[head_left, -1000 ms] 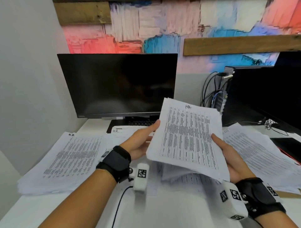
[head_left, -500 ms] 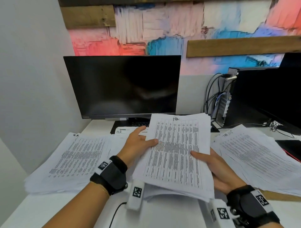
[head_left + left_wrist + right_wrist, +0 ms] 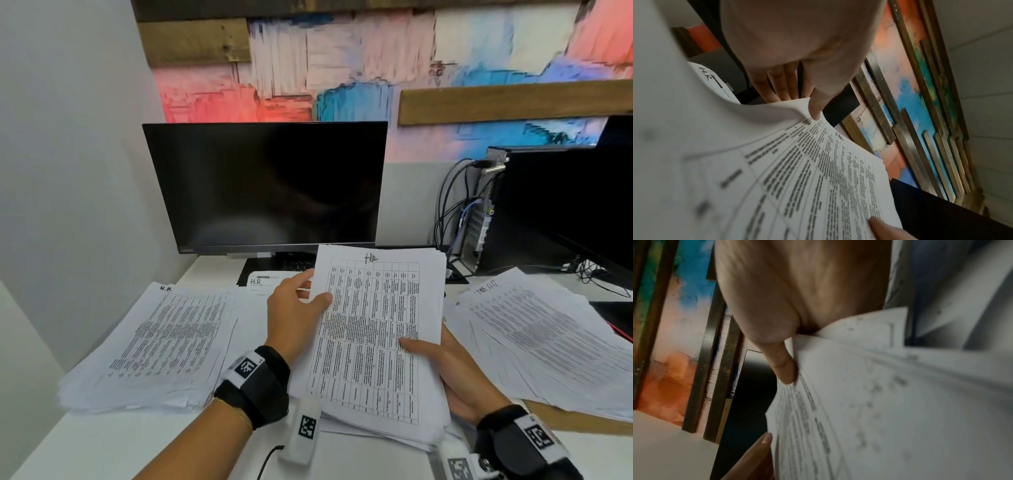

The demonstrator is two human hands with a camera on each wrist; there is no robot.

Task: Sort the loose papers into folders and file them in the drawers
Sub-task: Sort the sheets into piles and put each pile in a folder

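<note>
The sorting looks partly done and the filing not begun. Both hands hold a sheaf [image 3: 376, 329] of printed sheets above the desk [image 3: 164, 448], its top page a ruled table with "HR" handwritten at the head. The left hand [image 3: 294, 318] pinches the sheaf's left edge, thumb on the face and fingers behind — the left wrist view shows the thumb pressing a curled corner. The right hand [image 3: 459, 373] cradles the lower right side from below, thumb laid across the page.

To the left lies a fanned pile [image 3: 161, 342] marked "H.R." at its top corner; to the right a second spread pile [image 3: 555, 339] carries a scrawled heading I cannot read. More sheets lie under the held sheaf. Just beyond the left hand, below the monitor [image 3: 263, 185], a white label [image 3: 262, 282] reads "H.R." — possibly a folder, though too little shows to say. A tan edge [image 3: 565, 416] peeks from under the right pile, perhaps another folder. No drawer is in view. So, as I judge it, the sheets are being grouped by heading, and what remains is finishing the groups, putting them into folders, and filing.

The paper is thin, white and limp: it bows where unsupported and the piles' edges are ragged, sheets slipped out of square. Print is dense and small, in columns or grids. The desk is smooth and white, the monitor matt black.
</note>
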